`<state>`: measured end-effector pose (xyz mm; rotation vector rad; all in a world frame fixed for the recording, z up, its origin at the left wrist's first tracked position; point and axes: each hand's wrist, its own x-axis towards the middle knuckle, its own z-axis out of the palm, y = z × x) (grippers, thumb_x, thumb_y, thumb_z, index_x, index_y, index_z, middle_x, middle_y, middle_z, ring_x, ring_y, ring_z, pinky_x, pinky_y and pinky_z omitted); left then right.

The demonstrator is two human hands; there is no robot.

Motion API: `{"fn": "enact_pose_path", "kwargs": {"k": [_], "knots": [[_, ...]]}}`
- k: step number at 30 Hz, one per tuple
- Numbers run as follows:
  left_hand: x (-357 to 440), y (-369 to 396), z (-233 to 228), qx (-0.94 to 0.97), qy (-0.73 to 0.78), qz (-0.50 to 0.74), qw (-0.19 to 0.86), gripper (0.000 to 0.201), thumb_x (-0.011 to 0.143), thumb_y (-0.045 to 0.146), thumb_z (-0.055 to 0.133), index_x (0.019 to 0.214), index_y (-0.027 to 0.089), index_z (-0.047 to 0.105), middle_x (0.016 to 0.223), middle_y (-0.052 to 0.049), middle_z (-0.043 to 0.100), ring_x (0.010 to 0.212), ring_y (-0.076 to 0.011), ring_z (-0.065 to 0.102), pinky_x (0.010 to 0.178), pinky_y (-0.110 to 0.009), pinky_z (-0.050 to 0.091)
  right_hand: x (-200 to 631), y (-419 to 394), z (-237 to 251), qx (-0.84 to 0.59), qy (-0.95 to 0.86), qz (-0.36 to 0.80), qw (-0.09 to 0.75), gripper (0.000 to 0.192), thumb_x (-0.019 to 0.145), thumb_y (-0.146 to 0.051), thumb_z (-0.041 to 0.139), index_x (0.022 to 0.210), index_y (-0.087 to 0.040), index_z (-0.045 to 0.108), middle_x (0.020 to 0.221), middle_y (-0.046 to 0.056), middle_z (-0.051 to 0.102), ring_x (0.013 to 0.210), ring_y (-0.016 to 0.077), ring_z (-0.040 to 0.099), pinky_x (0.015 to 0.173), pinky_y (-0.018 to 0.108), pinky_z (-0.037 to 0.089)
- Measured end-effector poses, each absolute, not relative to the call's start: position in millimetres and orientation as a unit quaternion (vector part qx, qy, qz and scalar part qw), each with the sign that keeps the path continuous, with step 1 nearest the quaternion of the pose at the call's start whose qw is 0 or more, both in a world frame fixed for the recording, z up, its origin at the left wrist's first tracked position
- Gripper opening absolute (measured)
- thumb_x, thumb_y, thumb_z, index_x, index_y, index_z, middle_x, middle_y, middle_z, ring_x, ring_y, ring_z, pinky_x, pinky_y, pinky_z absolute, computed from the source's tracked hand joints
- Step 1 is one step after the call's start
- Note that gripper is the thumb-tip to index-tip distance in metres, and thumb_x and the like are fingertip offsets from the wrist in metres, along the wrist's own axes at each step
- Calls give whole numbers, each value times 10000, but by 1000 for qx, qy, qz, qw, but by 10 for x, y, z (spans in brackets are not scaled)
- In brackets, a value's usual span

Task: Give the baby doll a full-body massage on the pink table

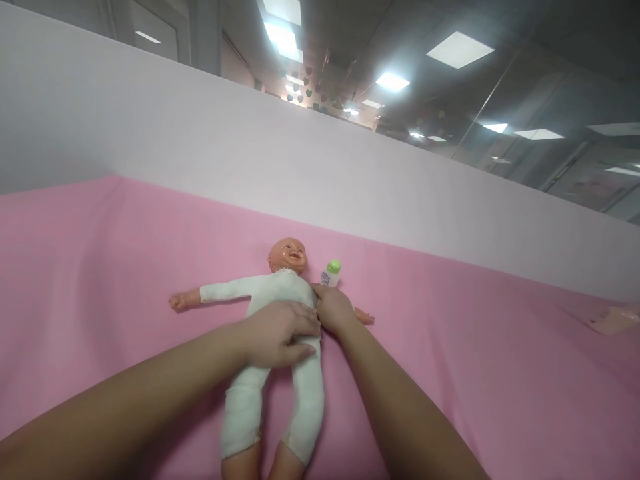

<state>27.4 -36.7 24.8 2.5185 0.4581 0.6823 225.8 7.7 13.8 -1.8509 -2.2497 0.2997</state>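
Where the pink sheet point(125, 267) meets the pale wall panel point(200, 133) along its far edge, one baby doll point(280, 293), lying on its back near the middle of the sheet, head toward that far edge and legs toward the near edge. One small white bottle point(331, 273) with a green cap, just beside the doll's head, on the side toward the right edge. Two hands on the doll, both the wearer's own. Left hand point(280, 333) laid flat and spread across the belly, fingers extended toward the right, pressing rather than clenching. Right hand point(333, 308) at the doll's shoulder and upper arm on the bottle side, fingers curled over it; whether truly gripping or merely resting, cannot tell.

Doll dressed in a one-piece white suit, long sleeves and long legs, cloth wrinkled and loose at the cuffs. Bare plastic head, bald, orange-tan. One arm stretched straight out toward the left edge, tiny hand bare; the other mostly covered, only its small hand showing. Two bare feet near the near edge, partly cut off.

At the far right edge, part of another person's hand point(613, 320) resting on the sheet.
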Motion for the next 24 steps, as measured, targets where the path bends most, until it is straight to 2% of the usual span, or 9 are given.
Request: {"fn": "enact_pose_path", "kwargs": {"k": [2,5,8,11,13,16,19,22,24], "knots": [[193,-216,195,924,204,247,210,329,928,396,578,1187,278,743,1338,-78,668,1266,-310,577,1161,-456,335,2277,79,131,-619,-769,111,116,469,927,-211,426,1322,-338,643,1234,23,720,1083,250,670,874,347,483],[88,-26,122,920,270,229,168,445,955,487,540,1339,297,659,1538,-81,496,1431,-322,423,1209,-484,250,2286,84,122,-618,-769,113,116,460,942,-230,419,1336,-333,635,1267,24,707,1116,247,661,896,345,482],[25,79,80,912,321,210,142,528,977,561,465,1431,316,577,1600,-71,405,1495,-319,320,1231,-511,182,2277,85,116,-623,-767,102,110,468,935,-209,421,1338,-319,633,1284,32,698,1143,245,649,919,344,474],[-41,135,71,898,362,204,144,587,981,589,424,1480,296,523,1625,-65,358,1510,-302,293,1233,-479,193,2258,66,124,-621,-769,102,112,463,933,-190,420,1328,-294,638,1266,45,703,1132,238,649,913,334,475],[-104,176,69,885,386,212,153,608,974,588,429,1483,269,522,1612,-62,384,1495,-288,328,1220,-429,241,2245,45,127,-622,-767,107,114,431,950,-205,420,1307,-269,650,1222,60,718,1093,235,660,897,326,479],[-226,262,52,858,432,237,147,557,955,529,460,1435,269,572,1477,-52,570,1367,-282,506,1133,-386,368,2226,24,109,-610,-775,116,121,386,975,-232,413,1258,-254,675,1165,69,730,1040,233,668,898,336,490],[-336,359,17,825,493,239,139,452,955,491,428,1287,308,673,1246,-33,726,1132,-282,656,936,-370,479,2194,10,72,-587,-789,58,174,430,960,-196,415,1332,-221,630,1327,104,651,1211,260,594,1047,412,448],[-381,430,-19,797,540,240,125,425,959,478,389,1107,284,738,1139,-57,758,1039,-282,681,847,-354,485,2104,-74,68,-516,-816,-24,259,517,913,-157,460,1421,-175,553,1524,142,477,1407,289,425,1182,492,331],[-368,455,-35,787,554,245,113,413,955,453,385,1040,267,743,1108,-73,760,1014,-280,682,819,-350,478,1998,-206,100,-419,-856,-31,300,489,905,-173,486,1385,-185,581,1524,136,479,1411,278,426,1190,495,339]]}}
